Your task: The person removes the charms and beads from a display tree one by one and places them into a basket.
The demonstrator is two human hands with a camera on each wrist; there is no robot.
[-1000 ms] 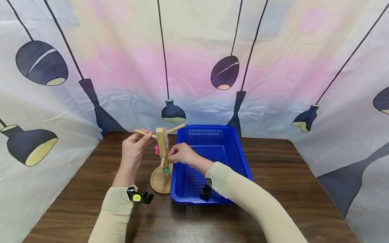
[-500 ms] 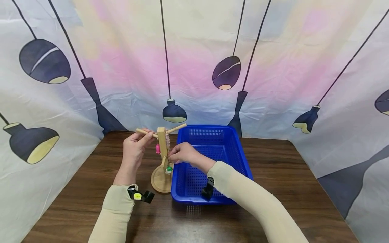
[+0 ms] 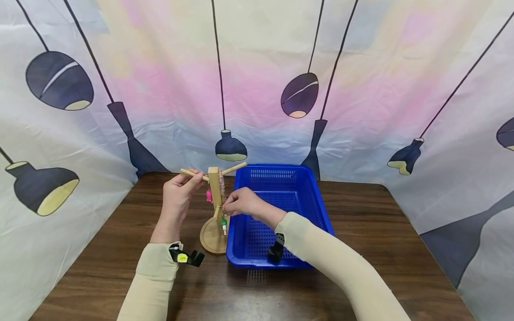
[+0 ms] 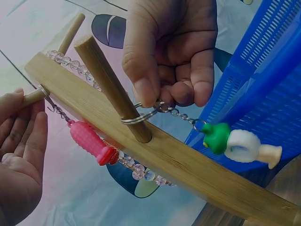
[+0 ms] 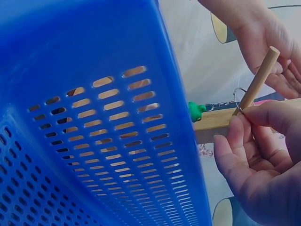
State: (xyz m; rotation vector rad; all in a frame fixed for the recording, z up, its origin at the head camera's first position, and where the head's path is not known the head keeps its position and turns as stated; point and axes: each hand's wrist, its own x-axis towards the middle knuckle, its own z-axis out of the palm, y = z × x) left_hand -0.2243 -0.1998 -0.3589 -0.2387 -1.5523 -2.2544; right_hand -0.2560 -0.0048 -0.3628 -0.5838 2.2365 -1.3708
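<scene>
A wooden stand [image 3: 215, 189] with pegs rises from a round base at the table's left-centre. My left hand [image 3: 178, 189] pinches its upper left peg [image 3: 186, 173]. A pink keychain [image 4: 89, 140] hangs by a ring from that same peg, close to the fingers. With thumb and fingertips, my right hand [image 3: 245, 203] pinches the metal ring of a green and white keychain [image 4: 235, 143]. That ring loops around a lower peg [image 4: 110, 84], near where it enters the post. A clear bead bracelet [image 3: 221, 183] hangs from the upper right peg [image 3: 234, 168].
A blue plastic basket [image 3: 230, 240] with slotted walls stands right beside the stand, under my right forearm. The brown wooden table [image 3: 361, 249] extends to both sides. A cloth backdrop [image 3: 257, 67] with painted lamps surrounds the table's far edge.
The green and white keychain has swung and now hangs straighter below my right fingers, its ring around the lower peg. My left hand keeps its hold on the upper peg.
</scene>
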